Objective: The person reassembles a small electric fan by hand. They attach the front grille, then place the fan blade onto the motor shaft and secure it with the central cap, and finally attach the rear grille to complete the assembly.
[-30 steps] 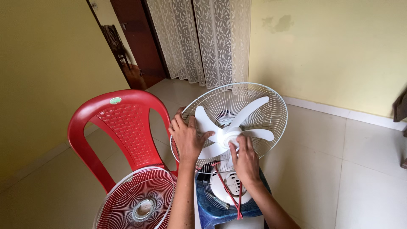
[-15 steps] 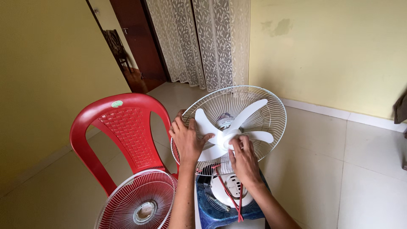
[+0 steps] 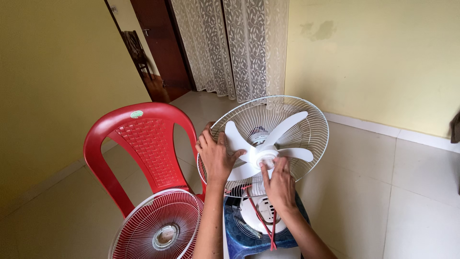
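A white fan with several blades [image 3: 282, 129] sits inside its white wire rear guard [image 3: 311, 120], tilted up toward me. My left hand [image 3: 214, 156] lies flat on a left blade and the guard's rim, fingers spread. My right hand [image 3: 279, 184] pinches the white hub cap [image 3: 266, 157] at the blade centre with its fingertips. Below the hands, the fan's white motor body [image 3: 256, 216] rests on a blue stool [image 3: 239, 240], with a red cord [image 3: 262, 221] trailing across it.
A red plastic chair [image 3: 139, 144] stands at left. The detached front guard [image 3: 160, 230], red and white, leans against its seat. Lace curtains [image 3: 230, 43] and a dark door [image 3: 163, 43] are behind. Yellow walls bound the tiled floor [image 3: 383, 192].
My hands stay on the fan. The right fingers have shifted slightly on the hub cap, and the view has drifted a little.
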